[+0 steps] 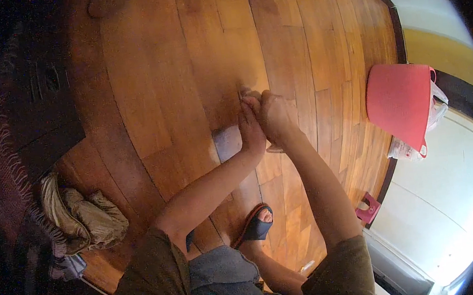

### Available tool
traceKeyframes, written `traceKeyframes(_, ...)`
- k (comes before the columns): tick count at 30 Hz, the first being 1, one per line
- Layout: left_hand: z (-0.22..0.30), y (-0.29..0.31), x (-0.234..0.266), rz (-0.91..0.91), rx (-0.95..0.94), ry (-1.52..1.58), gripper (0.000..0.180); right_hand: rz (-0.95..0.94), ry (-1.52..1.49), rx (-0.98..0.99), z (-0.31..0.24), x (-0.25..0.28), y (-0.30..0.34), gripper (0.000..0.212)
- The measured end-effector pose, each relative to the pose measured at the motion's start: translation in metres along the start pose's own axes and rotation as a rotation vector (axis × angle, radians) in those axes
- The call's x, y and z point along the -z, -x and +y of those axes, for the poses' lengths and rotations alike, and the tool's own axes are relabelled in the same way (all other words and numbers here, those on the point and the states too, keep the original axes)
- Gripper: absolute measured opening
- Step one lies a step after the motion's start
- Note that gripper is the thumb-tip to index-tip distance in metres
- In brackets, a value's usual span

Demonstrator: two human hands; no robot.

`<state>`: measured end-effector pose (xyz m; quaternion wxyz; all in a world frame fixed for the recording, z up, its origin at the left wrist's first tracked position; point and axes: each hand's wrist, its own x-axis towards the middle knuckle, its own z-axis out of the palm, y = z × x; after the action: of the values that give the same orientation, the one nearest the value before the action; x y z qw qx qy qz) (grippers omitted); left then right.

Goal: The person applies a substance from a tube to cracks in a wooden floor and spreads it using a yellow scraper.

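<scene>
- Left hand (251,129): fingers closed, pressed against the right hand, low over the wooden floor (160,70).
- Right hand (276,117): clenched; what it grips cannot be told.
- Red bucket (398,106): on its side, well right of the hands.
- Crumpled cloth (79,213): far lower left of the hands.
- Sandal (255,225): below the hands.
</scene>
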<state>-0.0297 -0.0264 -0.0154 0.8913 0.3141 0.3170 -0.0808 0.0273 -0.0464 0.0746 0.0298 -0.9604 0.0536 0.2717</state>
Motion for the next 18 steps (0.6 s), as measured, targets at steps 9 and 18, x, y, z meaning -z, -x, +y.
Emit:
traceKeyframes(9, -0.008, -0.011, -0.006, 0.033, 0.102, 0.147, 0.045, 0.044, -0.024, 0.103, 0.015, -0.018, -0.02, 0.05)
traceKeyframes(18, 0.003, -0.011, -0.013, 0.087, 0.103, 0.225, 0.042, 0.015, -0.014, 0.111, 0.004, -0.001, -0.023, 0.04)
